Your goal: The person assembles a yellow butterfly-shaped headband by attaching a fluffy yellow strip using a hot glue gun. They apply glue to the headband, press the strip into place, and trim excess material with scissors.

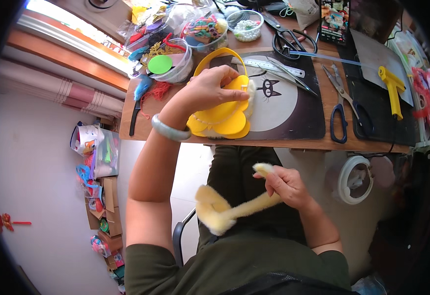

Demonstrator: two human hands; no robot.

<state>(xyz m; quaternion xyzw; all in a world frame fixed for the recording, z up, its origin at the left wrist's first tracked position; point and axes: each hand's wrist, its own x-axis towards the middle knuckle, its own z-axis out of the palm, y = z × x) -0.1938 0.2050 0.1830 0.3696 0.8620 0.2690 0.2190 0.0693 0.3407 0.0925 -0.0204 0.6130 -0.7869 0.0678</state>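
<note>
My left hand (215,88) grips the upper right edge of a yellow foam piece with scalloped petals (229,123), its thumb on the front. A yellow foam loop handle (215,55) rises behind the fingers. Pale fluffy trim shows along the piece's right side, and the piece lies on a dark mat with a cat picture (274,110). Over my lap, my right hand (287,186) pinches one end of a pale yellow plush strip (252,206); the strip's other part is folded on my lap. My left hand hides part of the foam piece.
Behind the foam piece lie a steel ruler (288,68) and tweezers (292,75). Scissors (342,97) and a yellow glue gun (392,88) are at the right, black-handled scissors (285,37) at the back. Craft tubs (174,66) stand at the back left, a black-handled knife (134,118) at the left edge.
</note>
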